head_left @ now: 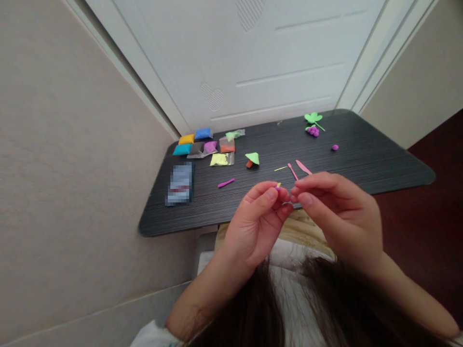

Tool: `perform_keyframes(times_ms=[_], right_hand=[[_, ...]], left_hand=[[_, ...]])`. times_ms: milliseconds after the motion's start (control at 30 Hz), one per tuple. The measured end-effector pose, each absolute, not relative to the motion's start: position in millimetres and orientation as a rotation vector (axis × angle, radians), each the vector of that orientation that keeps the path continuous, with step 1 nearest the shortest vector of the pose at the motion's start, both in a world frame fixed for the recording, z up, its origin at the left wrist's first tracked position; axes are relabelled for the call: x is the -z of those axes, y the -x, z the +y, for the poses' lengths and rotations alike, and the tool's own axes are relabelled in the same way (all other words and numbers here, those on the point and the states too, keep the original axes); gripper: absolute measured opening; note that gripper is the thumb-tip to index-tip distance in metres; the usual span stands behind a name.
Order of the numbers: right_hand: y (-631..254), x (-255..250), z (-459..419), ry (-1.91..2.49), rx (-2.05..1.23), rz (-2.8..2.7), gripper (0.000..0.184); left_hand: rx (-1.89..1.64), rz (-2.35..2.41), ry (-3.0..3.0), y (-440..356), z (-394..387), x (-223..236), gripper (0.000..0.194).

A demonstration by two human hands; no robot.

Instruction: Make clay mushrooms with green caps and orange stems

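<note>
My left hand pinches a small lump of purple clay with a yellow bit on top, between thumb and forefinger. Close beside it, my right hand is curved, its thumb and forefinger slightly apart and nothing visible between them. Just beyond the fingers lie a pink modelling knife, a thin pink tool and a thin yellow-green clay strand. A purple clay strip or tool rests left of my hands. Farther back lies a clay shape with a green cap and orange stem.
Several bags of coloured clay, including a yellow one and a blue one, lie at the dark table's left. A blurred packet is nearer. At right are purple clay grapes, a green clover shape and a purple ball.
</note>
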State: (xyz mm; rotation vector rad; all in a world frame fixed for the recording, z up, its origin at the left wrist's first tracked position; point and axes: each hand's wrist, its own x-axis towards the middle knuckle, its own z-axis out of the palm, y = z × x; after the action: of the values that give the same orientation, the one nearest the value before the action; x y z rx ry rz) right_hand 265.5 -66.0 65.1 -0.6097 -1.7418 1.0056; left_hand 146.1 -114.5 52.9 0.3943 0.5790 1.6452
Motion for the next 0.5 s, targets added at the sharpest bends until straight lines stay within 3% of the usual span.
perform_keyframes(times_ms=[500], right_hand=[[-257.6, -61.7, -58.1, 0.612, -0.895, -1.828, 0.006]], left_hand=[[-1.546, 0.573, -0.321, -153.4, -113.2, -48.9, 0.007]])
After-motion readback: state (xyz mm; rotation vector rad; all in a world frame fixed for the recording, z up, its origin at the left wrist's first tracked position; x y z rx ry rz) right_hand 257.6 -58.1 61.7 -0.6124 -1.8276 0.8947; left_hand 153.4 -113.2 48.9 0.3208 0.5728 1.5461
